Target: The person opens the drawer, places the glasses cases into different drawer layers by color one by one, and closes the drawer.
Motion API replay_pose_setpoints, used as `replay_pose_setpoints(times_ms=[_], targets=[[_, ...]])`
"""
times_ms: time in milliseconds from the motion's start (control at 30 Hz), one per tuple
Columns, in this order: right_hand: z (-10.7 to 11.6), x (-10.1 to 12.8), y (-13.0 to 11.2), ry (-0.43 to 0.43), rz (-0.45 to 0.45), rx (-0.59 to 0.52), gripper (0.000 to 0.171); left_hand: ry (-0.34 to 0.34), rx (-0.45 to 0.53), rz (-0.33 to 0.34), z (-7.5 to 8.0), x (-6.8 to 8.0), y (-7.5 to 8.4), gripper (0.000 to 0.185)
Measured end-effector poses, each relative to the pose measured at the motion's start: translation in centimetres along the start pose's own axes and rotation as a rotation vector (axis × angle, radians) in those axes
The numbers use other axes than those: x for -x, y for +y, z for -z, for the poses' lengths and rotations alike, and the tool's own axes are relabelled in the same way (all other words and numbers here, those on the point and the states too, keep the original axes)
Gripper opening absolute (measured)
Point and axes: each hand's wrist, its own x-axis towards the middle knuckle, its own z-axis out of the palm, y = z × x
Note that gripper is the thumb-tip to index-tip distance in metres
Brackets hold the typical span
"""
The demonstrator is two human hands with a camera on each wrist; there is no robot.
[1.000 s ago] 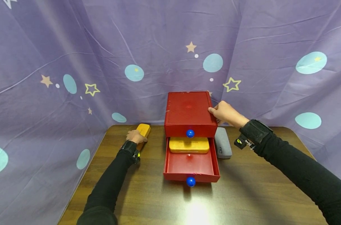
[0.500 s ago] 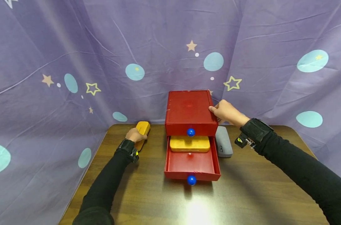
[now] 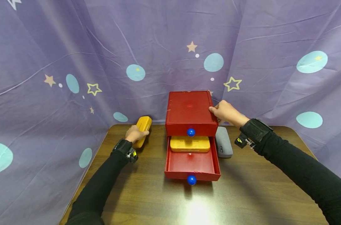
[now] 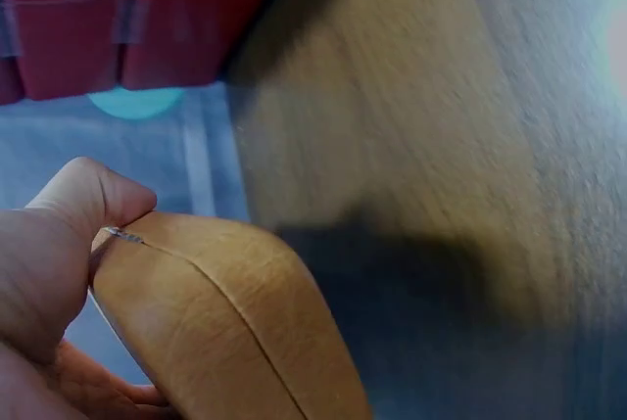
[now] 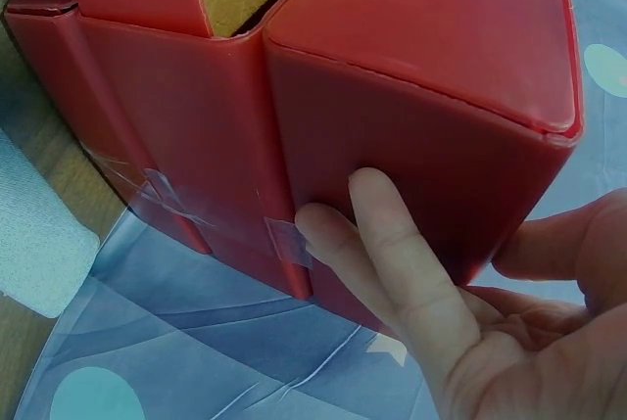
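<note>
My left hand grips a mustard-yellow glasses case left of the red drawer box. The case shows tan, with a seam along its edge, in the left wrist view; the thumb lies at one end and the fingers underneath. My right hand holds the upper right edge of the box, thumb over the top and fingers along the side wall. Below the closed top drawer, the lower drawer is pulled out. At its back lies a shiny gold-yellow case with lettering on it.
A grey glasses case lies on the wooden table against the right of the box. Blue ball knobs stick out from the drawer fronts. A purple curtain with stars hangs directly behind the table.
My left hand has drawn the mustard-yellow case up and slightly tilted it, with its shadow now apart below. The right hand, box and lower drawer stay in place.
</note>
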Motion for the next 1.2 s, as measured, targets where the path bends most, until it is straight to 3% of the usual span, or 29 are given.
replay_pose_setpoints(times_ms=[400,500,633,767,1200], targets=[[-0.1,0.1,0.0,-0.011,-0.003,-0.041,0.046,-0.061,0.310,-0.034,1.8,1.7,1.4,0.073],[-0.1,0.1,0.0,-0.011,-0.004,-0.041,0.046,-0.079,0.405,-0.042,2.2,2.0,1.9,0.067],[-0.1,0.1,0.0,-0.011,-0.006,-0.034,0.046,-0.081,0.522,-0.096,2.7,2.3,2.5,0.044],[-0.2,0.1,-0.1,-0.013,-0.007,-0.030,0.045,-0.071,0.539,-0.140,3.2,2.9,3.0,0.037],[0.0,0.2,0.0,-0.014,0.007,-0.028,0.045,-0.023,0.564,-0.206,6.4,5.1,5.4,0.064]])
